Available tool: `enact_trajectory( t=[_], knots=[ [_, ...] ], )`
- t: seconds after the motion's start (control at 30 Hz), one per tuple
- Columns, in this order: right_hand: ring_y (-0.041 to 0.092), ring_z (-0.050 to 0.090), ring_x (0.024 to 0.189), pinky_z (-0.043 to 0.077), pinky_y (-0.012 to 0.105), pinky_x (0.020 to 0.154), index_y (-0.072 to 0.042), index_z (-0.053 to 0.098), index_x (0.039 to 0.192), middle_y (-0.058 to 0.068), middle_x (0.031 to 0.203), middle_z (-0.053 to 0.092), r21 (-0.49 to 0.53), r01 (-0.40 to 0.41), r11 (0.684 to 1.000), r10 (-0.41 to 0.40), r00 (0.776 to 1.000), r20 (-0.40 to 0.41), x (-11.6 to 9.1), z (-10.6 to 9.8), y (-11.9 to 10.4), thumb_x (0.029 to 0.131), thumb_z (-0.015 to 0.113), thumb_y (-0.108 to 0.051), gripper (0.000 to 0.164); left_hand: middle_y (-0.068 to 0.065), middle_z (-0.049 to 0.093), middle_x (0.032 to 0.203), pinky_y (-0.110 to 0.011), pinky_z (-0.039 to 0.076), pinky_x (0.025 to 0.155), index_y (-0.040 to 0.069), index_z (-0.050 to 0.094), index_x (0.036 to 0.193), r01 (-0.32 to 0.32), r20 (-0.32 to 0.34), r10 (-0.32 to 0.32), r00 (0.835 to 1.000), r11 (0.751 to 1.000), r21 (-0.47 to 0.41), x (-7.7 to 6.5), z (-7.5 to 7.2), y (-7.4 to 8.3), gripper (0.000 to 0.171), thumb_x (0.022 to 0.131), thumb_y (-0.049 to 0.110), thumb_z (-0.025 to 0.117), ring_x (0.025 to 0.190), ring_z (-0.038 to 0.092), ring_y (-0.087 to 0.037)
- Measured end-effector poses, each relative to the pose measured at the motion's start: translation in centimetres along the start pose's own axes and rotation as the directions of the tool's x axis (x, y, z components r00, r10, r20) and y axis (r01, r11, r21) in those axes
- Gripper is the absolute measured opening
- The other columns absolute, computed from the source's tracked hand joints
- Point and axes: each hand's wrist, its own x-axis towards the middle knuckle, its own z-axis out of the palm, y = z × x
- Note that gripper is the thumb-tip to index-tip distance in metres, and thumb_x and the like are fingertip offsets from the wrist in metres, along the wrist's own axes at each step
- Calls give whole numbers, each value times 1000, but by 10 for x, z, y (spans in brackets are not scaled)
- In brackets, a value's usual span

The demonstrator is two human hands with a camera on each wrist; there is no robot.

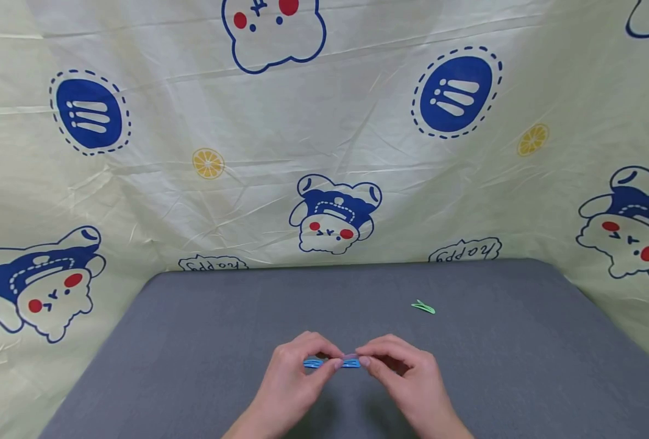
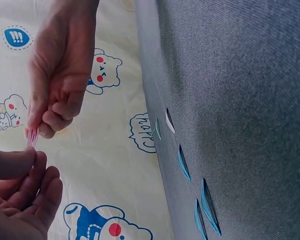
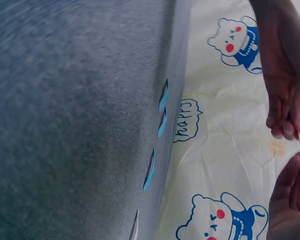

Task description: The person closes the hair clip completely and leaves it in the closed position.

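A slim pink hair clip is held up above the table between both hands. My left hand pinches one end of it between thumb and fingertips. The other end sits in the pinch of my right hand. Below the hands, blue hair clips lie on the table, partly hidden by the fingers in the head view. The left wrist view shows three of these blue clips spaced apart, with a pale clip near them.
Farther back on the grey table lies a green hair clip, right of the hands. A cream cloth printed with bears and blue badges hangs behind the table and at its sides.
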Motion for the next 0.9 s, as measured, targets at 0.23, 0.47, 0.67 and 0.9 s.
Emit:
enact_trajectory(
  t=[0.23, 0.47, 0.67, 0.9],
  knots=[
    [19, 62, 74, 53, 31, 67, -2, 72, 101, 8, 86, 68, 121, -35, 992, 11, 982, 189, 6, -10, 6, 92, 66, 0, 11, 8, 66, 86, -26, 50, 70, 18, 71, 90, 123, 141, -104, 984, 983, -137, 2, -5, -4, 7, 90, 11, 72, 80, 60, -9],
    [15, 62, 78, 55, 32, 74, 10, 66, 110, 9, 87, 66, 257, -390, 884, 321, 907, 273, 9, -15, 4, 96, 64, -13, 27, 8, 67, 88, -25, 51, 69, 20, 73, 92, 222, 184, -194, 964, 963, -152, 4, -5, -9, 1, 91, 20, 72, 81, 60, -10],
    [16, 61, 81, 54, 30, 77, 11, 62, 118, 12, 93, 65, 346, -487, 802, 403, 869, 288, 10, -15, 4, 97, 63, -14, 33, 15, 63, 88, -25, 50, 73, 23, 71, 92, 54, 83, -56, 995, 998, 31, 3, -2, -14, 9, 87, 17, 76, 82, 57, -7],
    [16, 62, 80, 55, 30, 75, 5, 65, 116, 13, 93, 66, 337, -528, 780, 468, 849, 247, 11, -15, 5, 94, 68, -14, 30, 13, 61, 88, -25, 52, 73, 18, 70, 92, 4, 100, -14, 995, 995, 101, 3, -2, -16, 16, 85, 4, 75, 84, 57, -4]
  ],
)
